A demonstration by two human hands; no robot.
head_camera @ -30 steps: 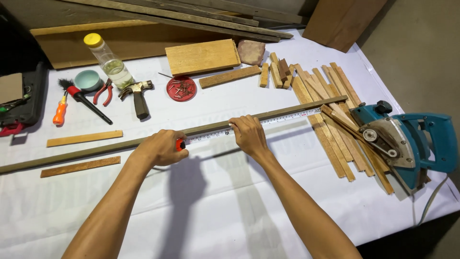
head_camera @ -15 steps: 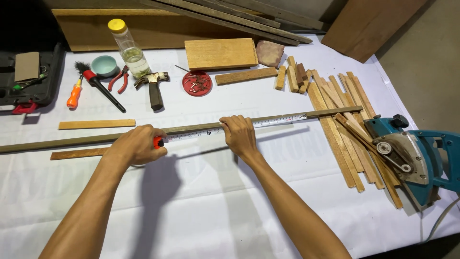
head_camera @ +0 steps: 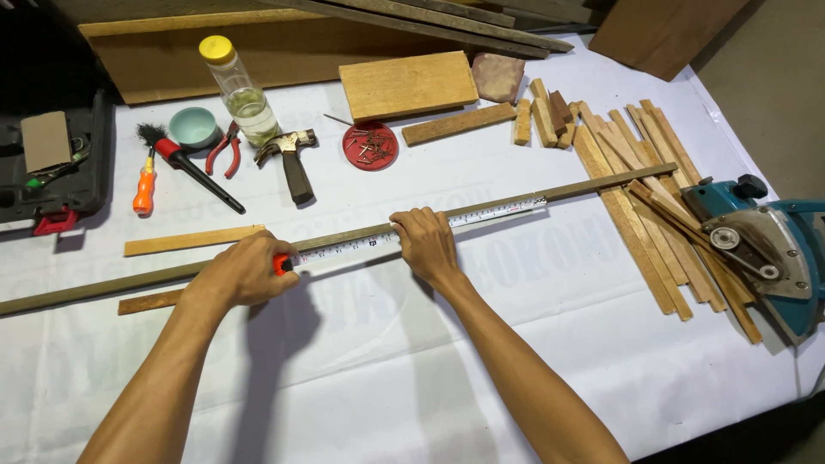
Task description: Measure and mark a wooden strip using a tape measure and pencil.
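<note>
The left hand clenched the tape case; the right hand pinned the tape against the strip lying mid-table. If the right grip slackened, the tape would probably retract, losing the reading.

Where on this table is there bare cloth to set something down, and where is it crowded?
Bare: the white cloth nearer than the long strip, around the forearms, and right toward the circular saw. Crowded: the far edge from hammer to nail lid, and the slat pile.
</note>
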